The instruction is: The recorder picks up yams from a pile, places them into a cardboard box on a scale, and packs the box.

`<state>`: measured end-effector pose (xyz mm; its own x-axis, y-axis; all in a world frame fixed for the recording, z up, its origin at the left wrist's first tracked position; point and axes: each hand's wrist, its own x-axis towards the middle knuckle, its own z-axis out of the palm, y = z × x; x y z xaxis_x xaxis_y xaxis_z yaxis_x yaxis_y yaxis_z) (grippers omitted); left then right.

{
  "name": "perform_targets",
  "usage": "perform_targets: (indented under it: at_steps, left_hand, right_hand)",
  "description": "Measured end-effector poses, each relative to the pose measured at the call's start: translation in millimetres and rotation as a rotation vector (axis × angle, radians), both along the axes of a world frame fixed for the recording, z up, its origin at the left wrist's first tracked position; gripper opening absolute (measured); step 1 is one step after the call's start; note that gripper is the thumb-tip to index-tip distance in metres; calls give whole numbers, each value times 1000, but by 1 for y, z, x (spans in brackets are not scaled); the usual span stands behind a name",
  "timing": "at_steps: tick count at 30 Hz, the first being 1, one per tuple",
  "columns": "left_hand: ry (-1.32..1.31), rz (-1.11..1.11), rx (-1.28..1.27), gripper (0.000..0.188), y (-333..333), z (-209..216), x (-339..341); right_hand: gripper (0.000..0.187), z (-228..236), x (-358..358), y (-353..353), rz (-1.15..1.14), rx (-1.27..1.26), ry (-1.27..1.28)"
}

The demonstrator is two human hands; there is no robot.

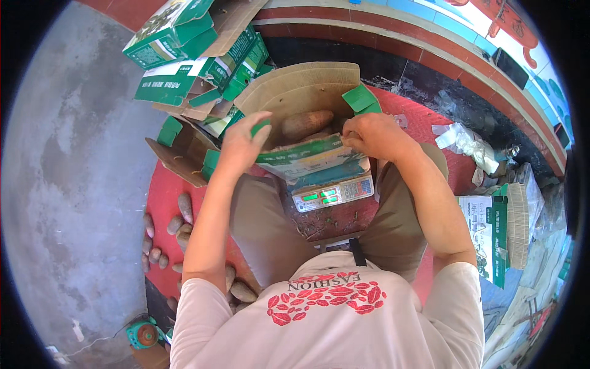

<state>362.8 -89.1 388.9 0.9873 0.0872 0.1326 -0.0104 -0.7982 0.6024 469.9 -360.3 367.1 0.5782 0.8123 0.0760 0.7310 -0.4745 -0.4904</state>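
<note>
An open green and white cardboard box (307, 155) stands between my knees, its brown inner flap raised at the far side. Inside lie large reddish-brown tubers (307, 125) that look like sweet potatoes; the lower ones are mostly hidden. At the box's left corner my left hand (244, 140) is curved around a small green flap, thumb and fingers apart. My right hand (376, 134) has its fingers closed on the top edge of the near wall, at the right corner. Under the box is a digital scale (333, 195) with lit green displays.
Several loose tubers (185, 208) lie on the red mat (161, 190) at left. Stacked green cartons (184, 77) stand at far left beside an open brown box (181, 154). Flattened cartons (491, 230) are at right, below crumpled plastic (470, 146). A tiled ledge runs behind.
</note>
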Motion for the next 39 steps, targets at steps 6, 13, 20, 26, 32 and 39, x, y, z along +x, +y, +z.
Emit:
perform_targets:
  at_steps: [6, 13, 20, 26, 32, 39]
  left_hand:
    - [-150, 259, -32, 23, 41, -3, -74]
    - [-121, 609, -107, 18, 90, -65, -168]
    - [205, 759, -178, 20, 109, -198, -268]
    - [558, 764, -96, 29, 87, -276, -334]
    - [918, 689, 0, 25, 67, -334, -394]
    - [1013, 98, 380, 26, 64, -368, -440]
  right_hand:
    - [16, -6, 2, 3, -30, 79, -42]
    - [14, -1, 7, 2, -101, 274, -173]
    - [17, -10, 19, -2, -193, 292, -248]
    - [16, -8, 18, -5, -233, 308, -282]
    - [19, -10, 19, -5, -286, 293, -277]
    - [20, -10, 22, -1, -296, 298, -261]
